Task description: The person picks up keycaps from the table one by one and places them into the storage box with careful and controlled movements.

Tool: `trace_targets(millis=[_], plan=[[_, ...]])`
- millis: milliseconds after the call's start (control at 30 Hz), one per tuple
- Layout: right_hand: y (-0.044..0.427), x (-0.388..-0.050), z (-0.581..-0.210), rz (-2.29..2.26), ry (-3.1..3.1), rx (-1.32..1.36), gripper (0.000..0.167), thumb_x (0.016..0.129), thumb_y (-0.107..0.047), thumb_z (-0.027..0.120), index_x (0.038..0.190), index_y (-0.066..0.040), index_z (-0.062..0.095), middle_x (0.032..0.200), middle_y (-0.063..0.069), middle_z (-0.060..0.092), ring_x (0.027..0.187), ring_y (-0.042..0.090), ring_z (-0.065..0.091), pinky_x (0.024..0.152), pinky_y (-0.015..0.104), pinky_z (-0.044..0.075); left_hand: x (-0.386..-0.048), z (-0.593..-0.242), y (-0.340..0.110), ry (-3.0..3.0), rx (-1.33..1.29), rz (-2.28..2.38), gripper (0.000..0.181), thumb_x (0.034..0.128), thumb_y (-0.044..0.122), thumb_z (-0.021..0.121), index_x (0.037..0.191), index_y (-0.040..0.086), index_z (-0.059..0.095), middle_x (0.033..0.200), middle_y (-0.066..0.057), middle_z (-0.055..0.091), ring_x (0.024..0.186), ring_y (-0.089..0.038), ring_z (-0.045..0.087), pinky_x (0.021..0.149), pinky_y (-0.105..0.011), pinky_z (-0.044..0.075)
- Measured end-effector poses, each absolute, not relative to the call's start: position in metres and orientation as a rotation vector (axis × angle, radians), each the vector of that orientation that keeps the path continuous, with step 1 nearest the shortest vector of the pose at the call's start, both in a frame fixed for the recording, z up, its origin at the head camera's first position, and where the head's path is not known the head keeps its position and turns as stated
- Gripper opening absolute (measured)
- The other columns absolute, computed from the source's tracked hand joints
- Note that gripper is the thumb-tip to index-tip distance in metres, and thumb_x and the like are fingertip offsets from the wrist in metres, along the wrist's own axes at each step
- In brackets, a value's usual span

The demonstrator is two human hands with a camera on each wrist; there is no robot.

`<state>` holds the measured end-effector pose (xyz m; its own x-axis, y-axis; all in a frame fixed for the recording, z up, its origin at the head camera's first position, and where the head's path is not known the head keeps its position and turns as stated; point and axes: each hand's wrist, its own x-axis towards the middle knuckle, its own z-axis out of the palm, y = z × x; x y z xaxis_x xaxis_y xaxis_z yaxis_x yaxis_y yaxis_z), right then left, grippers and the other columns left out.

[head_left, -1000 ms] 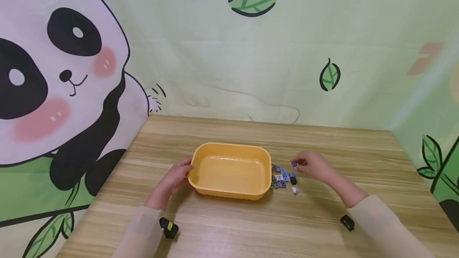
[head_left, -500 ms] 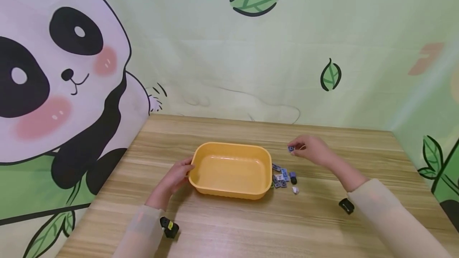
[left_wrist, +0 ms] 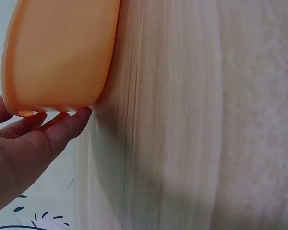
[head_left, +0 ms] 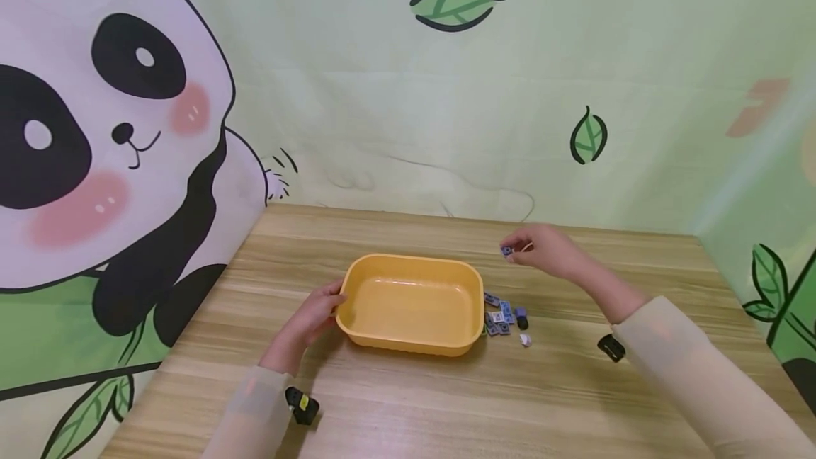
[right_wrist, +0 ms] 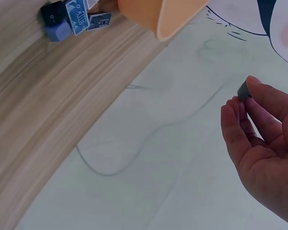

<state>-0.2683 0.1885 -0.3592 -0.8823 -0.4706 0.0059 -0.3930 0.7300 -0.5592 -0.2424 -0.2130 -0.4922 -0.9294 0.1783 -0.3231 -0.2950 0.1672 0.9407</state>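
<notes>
My left hand (head_left: 316, 310) holds the left end of a yellow-orange plastic basin (head_left: 408, 349), its thumb at the rim and its fingers along the outer wall. Between the thumb and fingertips of my right hand (head_left: 548, 252), a small blue-grey square piece (head_left: 506, 251) is pinched, raised above the table at the basin's back right. In the right wrist view the piece (right_wrist: 243, 91) shows only its dark side edge. Several flat blue and grey pieces (head_left: 506, 309) lie by the basin's right end. Close to them are a blue and black piece (head_left: 521, 317) and a small white crumpled-looking bit (head_left: 525, 339).
A wood-grain table (head_left: 408, 409) meets a green cloth backdrop (head_left: 357, 91) with a printed panda. A black device with a yellow label (head_left: 302, 406) shows by the left wrist. Another black object (head_left: 612, 348) appears by the right forearm.
My right hand has risen from beside the small pieces, moving back and slightly left with the square piece in its fingers. My left hand and the basin have stayed in place.
</notes>
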Motion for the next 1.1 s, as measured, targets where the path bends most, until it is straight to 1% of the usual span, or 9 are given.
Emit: trace_targets(millis=[133,267,500,700,867,1100], plan=[[0.183,-0.272,-0.351,-0.855,2.783,-0.706,0.027,0.096,-0.005,0.068,0.119,0.008,0.07,0.109,0.024,0.074,0.099,0.033,0.07,0.082,0.04,0.062,-0.241,-0.491,-0.213,2.091,-0.108,1.818,0.055,0.1079,0.007,0.036,0.16,-0.005,0.022,0.161,-0.034,0.031,0.129,-0.031,0.054,0.091,-0.028,0.058],[0.179,-0.276,-0.346,-0.842,2.786,-0.712,0.028,0.096,-0.006,0.067,0.12,0.008,0.07,0.11,0.024,0.074,0.101,0.035,0.07,0.083,0.041,0.062,-0.241,-0.491,-0.212,2.099,-0.114,1.818,0.055,0.108,0.008,0.036,0.159,-0.005,0.022,0.161,-0.035,0.031,0.127,-0.03,0.055,0.089,-0.028,0.058],[0.167,-0.284,-0.338,-0.793,2.788,-0.742,0.029,0.097,-0.005,0.066,0.122,0.008,0.069,0.115,0.024,0.072,0.107,0.038,0.069,0.092,0.046,0.061,-0.241,-0.493,-0.212,2.082,-0.12,1.835,0.055,0.108,0.007,0.036,0.159,-0.005,0.022,0.161,-0.035,0.031,0.125,-0.027,0.056,0.09,-0.027,0.057],[0.153,-0.29,-0.332,-0.792,2.781,-0.784,0.028,0.097,-0.005,0.067,0.122,0.008,0.069,0.116,0.024,0.072,0.107,0.037,0.069,0.092,0.045,0.061,-0.241,-0.493,-0.213,2.064,-0.108,1.857,0.055,0.1083,0.007,0.035,0.159,-0.006,0.021,0.159,-0.036,0.033,0.119,-0.021,0.059,0.086,-0.024,0.057],[0.142,-0.294,-0.321,-0.805,2.792,-0.808,0.029,0.097,-0.007,0.068,0.122,0.006,0.07,0.116,0.023,0.072,0.107,0.037,0.069,0.092,0.046,0.061,-0.241,-0.494,-0.212,2.053,-0.105,1.866,0.054,0.1082,0.006,0.033,0.159,-0.007,0.021,0.158,-0.037,0.035,0.118,-0.02,0.059,0.087,-0.024,0.057],[0.127,-0.3,-0.314,-0.809,2.772,-0.837,0.031,0.098,-0.007,0.066,0.126,0.005,0.068,0.122,0.023,0.071,0.114,0.038,0.068,0.1,0.049,0.058,-0.242,-0.496,-0.212,2.056,-0.103,1.864,0.054,0.1081,0.006,0.033,0.159,-0.008,0.022,0.155,-0.038,0.037,0.116,-0.02,0.06,0.086,-0.024,0.057]])
